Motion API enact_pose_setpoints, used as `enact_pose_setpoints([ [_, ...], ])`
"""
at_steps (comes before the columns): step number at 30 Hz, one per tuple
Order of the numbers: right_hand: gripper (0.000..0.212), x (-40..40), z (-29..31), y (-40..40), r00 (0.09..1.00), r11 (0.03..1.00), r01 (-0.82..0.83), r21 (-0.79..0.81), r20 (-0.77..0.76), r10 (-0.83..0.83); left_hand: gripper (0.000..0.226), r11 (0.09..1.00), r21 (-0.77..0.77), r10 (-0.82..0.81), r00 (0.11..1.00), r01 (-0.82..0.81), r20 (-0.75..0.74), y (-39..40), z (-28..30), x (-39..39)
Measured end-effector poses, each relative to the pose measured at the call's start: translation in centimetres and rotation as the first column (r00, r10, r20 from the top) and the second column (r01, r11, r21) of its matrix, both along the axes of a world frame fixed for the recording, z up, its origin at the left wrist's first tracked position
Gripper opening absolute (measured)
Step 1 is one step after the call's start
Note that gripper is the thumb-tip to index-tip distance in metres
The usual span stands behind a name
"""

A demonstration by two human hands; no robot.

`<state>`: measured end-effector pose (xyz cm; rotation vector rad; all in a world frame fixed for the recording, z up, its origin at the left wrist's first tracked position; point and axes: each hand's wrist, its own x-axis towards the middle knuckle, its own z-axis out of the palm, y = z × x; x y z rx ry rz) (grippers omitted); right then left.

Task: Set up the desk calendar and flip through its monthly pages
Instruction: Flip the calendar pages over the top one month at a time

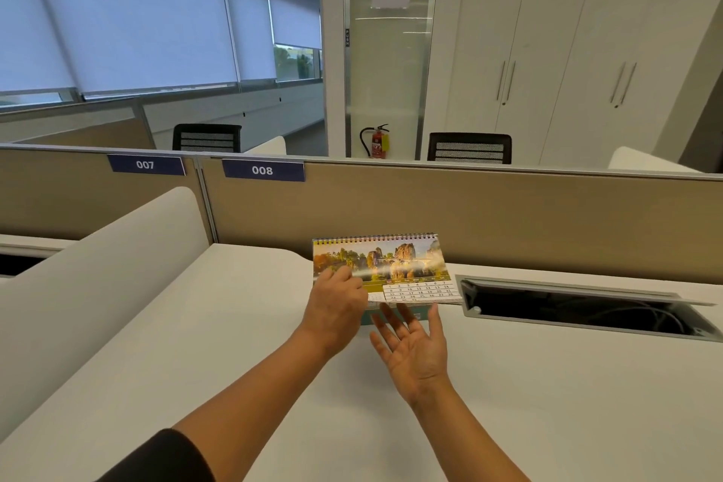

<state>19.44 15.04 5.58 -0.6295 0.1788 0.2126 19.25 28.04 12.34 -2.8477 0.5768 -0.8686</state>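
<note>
A spiral-bound desk calendar [407, 262] stands on the white desk [195, 344] near the beige partition. Its front page shows a landscape photo of rock towers above a date grid, with the wire binding along the top. My left hand [336, 305] rests on the lower left corner of the front page, fingers pinching at the page edge. My right hand [414, 348] is palm up with fingers spread, just below the calendar's front bottom edge, its fingertips reaching under the pages. The calendar's teal base is partly hidden behind both hands.
An open cable tray [587, 309] with a raised metal flap is sunk into the desk right of the calendar. The partition [508, 219] carries labels 007 and 008. A curved white divider [98, 274] rises at the left. Office chairs and a fire extinguisher [376, 141] stand beyond.
</note>
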Motion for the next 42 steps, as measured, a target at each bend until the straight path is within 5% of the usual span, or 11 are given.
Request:
enact_pose_setpoints([
  [14,0.076,0.2,-0.1,-0.5,0.999,0.999,0.013,0.043,0.03,-0.015,0.03,0.949,-0.286,0.111,0.99,-0.133,-0.091,0.6,1.0,2.6],
  [18,0.072,0.2,-0.4,-0.7,1.0,0.999,0.008,0.041,0.02,-0.009,0.027,0.977,-0.211,0.044,0.99,-0.015,0.133,1.7,2.9,3.1],
  [21,0.067,0.2,-0.6,-1.1,1.0,1.0,0.006,0.022,0.024,-0.006,0.058,0.956,-0.293,0.087,0.951,0.004,0.298,3.4,4.0,4.3],
  [23,0.064,0.1,-0.7,-1.3,0.999,1.0,-0.003,-0.004,0.039,0.003,0.082,0.847,-0.532,0.169,0.952,-0.008,0.255,4.1,4.5,4.9],
  [26,0.063,0.0,-0.6,-1.4,0.999,1.0,-0.02,-0.014,0.047,0.021,0.108,0.542,-0.836,0.277,0.957,-0.086,0.081,4.3,4.7,6.1],
  [31,0.064,0.3,-0.5,-1.9,0.997,0.999,-0.038,-0.023,0.067,0.039,0.107,0.341,-0.913,0.314,0.943,-0.224,-0.114,4.2,4.4,7.3],
  [37,0.071,0.3,-0.3,-2.2,0.995,0.998,-0.044,-0.036,0.086,0.047,0.09,-0.112,-0.965,-0.169,0.962,-0.236,-0.215,2.7,4.6,8.1],
  [42,0.072,0.3,-0.3,-2.5,0.994,0.999,-0.039,-0.033,0.096,0.042,0.087,-0.271,-0.939,-0.338,0.934,-0.212,-0.113,2.9,4.9,8.7],
])
